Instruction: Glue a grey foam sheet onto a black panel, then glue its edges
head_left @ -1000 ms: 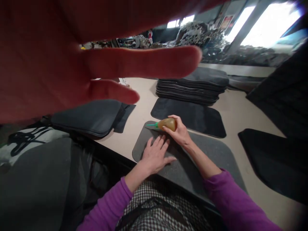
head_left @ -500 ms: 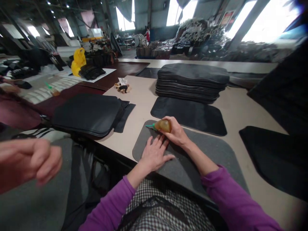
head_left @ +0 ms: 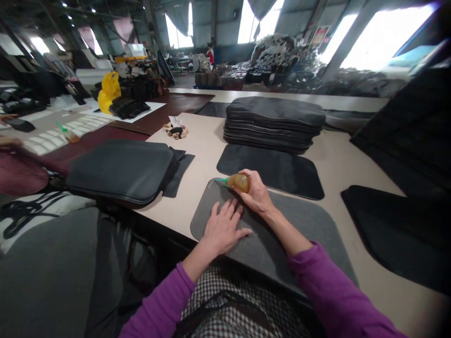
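Note:
My right hand [head_left: 255, 191] is wrapped round an amber glue bottle [head_left: 238, 182], which lies tilted with its green nozzle [head_left: 221, 180] pointing left over the far left corner of a grey panel [head_left: 303, 220]. A short pale streak shows near that corner. Flat on the same panel rests my left hand [head_left: 223, 225], fingers spread and holding nothing. Just behind the panel lies a single black panel [head_left: 269, 170], with a tall stack of black panels [head_left: 273, 123] beyond it.
Another black stack [head_left: 120, 169] sits at the left with strips beside it. A small scrap pile [head_left: 175, 130] lies behind. More black panels [head_left: 398, 234] are at the right. At the far left, a person's sleeve [head_left: 21, 171] and a second bottle [head_left: 70, 136] show.
The other person's blurred hand at the lower left has left the view. A pale streak now shows on the panel's corner. The view has shifted slightly; my left hand stays flat.

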Action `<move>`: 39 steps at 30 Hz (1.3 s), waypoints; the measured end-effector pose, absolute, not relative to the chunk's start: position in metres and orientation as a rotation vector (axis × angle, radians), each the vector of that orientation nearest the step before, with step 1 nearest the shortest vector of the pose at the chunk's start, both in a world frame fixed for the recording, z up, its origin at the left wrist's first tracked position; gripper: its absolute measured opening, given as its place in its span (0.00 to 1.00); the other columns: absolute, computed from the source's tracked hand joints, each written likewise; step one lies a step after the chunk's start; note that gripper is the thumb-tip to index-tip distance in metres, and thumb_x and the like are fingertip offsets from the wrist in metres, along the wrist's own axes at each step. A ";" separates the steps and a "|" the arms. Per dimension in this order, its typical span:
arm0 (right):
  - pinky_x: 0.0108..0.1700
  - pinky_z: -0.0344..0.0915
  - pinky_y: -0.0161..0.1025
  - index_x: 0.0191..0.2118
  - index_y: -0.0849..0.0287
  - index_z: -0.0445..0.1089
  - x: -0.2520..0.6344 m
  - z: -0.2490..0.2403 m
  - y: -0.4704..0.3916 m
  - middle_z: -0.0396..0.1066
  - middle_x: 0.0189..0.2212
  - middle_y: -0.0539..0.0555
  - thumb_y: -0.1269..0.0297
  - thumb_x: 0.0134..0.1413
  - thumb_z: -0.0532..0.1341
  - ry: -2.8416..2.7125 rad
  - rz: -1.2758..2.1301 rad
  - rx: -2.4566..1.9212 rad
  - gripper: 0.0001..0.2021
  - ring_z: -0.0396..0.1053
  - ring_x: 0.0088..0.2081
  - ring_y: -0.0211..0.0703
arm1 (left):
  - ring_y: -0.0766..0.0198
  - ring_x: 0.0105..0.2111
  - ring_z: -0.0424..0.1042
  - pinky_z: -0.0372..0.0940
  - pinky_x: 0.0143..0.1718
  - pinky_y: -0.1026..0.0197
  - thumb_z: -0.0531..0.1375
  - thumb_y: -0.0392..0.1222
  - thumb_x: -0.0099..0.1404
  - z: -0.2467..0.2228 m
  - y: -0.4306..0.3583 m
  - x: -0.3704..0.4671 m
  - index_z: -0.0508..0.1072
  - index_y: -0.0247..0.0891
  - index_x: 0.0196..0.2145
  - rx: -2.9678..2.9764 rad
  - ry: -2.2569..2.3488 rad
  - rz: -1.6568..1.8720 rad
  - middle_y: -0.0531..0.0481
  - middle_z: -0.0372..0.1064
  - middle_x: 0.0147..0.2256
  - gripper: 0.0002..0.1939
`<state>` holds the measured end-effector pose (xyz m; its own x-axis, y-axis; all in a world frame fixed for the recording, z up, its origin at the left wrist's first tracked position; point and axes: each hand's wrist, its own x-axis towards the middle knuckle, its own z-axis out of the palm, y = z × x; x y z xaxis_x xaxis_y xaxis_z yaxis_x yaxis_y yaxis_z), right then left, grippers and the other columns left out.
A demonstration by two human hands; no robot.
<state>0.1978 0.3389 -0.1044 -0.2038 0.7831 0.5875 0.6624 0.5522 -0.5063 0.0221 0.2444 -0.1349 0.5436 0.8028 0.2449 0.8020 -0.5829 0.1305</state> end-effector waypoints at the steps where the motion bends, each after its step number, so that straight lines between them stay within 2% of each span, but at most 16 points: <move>1: 0.54 0.70 0.51 0.59 0.53 0.62 0.200 -0.104 0.338 0.66 0.51 0.59 0.54 0.60 0.65 -1.911 0.173 -1.182 0.24 0.69 0.51 0.56 | 0.52 0.73 0.49 0.49 0.71 0.36 0.38 0.68 0.75 -0.135 0.244 0.022 0.57 0.42 0.72 2.759 1.438 0.444 0.40 0.51 0.73 0.40; 7: 0.54 0.70 0.53 0.58 0.54 0.62 0.212 -0.102 0.334 0.68 0.52 0.60 0.54 0.59 0.65 -1.894 0.151 -1.253 0.24 0.70 0.52 0.57 | 0.44 0.74 0.48 0.51 0.69 0.32 0.41 0.72 0.72 -0.138 0.244 0.023 0.59 0.46 0.71 2.743 1.507 0.448 0.40 0.50 0.73 0.41; 20: 0.54 0.70 0.54 0.58 0.53 0.63 0.245 -0.095 0.309 0.68 0.52 0.60 0.55 0.58 0.65 -1.830 0.103 -1.359 0.24 0.70 0.52 0.59 | 0.43 0.73 0.51 0.51 0.68 0.31 0.41 0.70 0.73 -0.138 0.247 0.023 0.59 0.48 0.72 2.770 1.527 0.342 0.41 0.52 0.73 0.39; 23: 0.54 0.70 0.54 0.58 0.54 0.63 0.251 -0.095 0.306 0.69 0.52 0.61 0.53 0.58 0.65 -1.793 0.093 -1.359 0.24 0.70 0.53 0.59 | 0.44 0.73 0.51 0.52 0.67 0.30 0.39 0.70 0.74 -0.129 0.253 0.027 0.58 0.45 0.72 2.774 1.516 0.292 0.38 0.51 0.73 0.40; 27: 0.53 0.70 0.55 0.58 0.54 0.64 0.254 -0.098 0.305 0.69 0.52 0.61 0.53 0.58 0.65 -1.775 0.092 -1.396 0.24 0.70 0.53 0.59 | 0.47 0.74 0.48 0.49 0.70 0.34 0.37 0.70 0.74 -0.120 0.270 0.037 0.58 0.38 0.72 2.846 1.458 0.296 0.36 0.47 0.74 0.43; 30: 0.53 0.71 0.56 0.58 0.53 0.63 0.255 -0.097 0.302 0.68 0.53 0.61 0.54 0.58 0.65 -1.774 0.106 -1.416 0.25 0.70 0.53 0.60 | 0.48 0.73 0.49 0.49 0.71 0.36 0.37 0.71 0.73 -0.125 0.283 0.042 0.58 0.37 0.72 2.844 1.465 0.250 0.37 0.49 0.73 0.44; 36: 0.53 0.71 0.56 0.58 0.53 0.64 0.272 -0.088 0.289 0.68 0.53 0.62 0.55 0.58 0.65 -1.765 0.082 -1.454 0.25 0.71 0.52 0.60 | 0.48 0.74 0.48 0.48 0.71 0.37 0.40 0.70 0.74 -0.141 0.290 0.037 0.55 0.42 0.73 2.849 1.469 0.253 0.39 0.48 0.74 0.42; 39: 0.52 0.72 0.57 0.59 0.53 0.63 0.287 -0.086 0.278 0.68 0.54 0.61 0.55 0.58 0.64 -1.764 0.058 -1.489 0.25 0.71 0.52 0.61 | 0.48 0.74 0.48 0.48 0.70 0.36 0.40 0.69 0.74 -0.140 0.289 0.036 0.53 0.47 0.74 2.848 1.457 0.252 0.40 0.47 0.74 0.39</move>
<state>0.2868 0.2780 -0.0859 0.0225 0.8428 0.5378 0.8053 0.3035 -0.5092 0.0360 0.2894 -0.1402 0.5760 0.7997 0.1696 0.8102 -0.5860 0.0117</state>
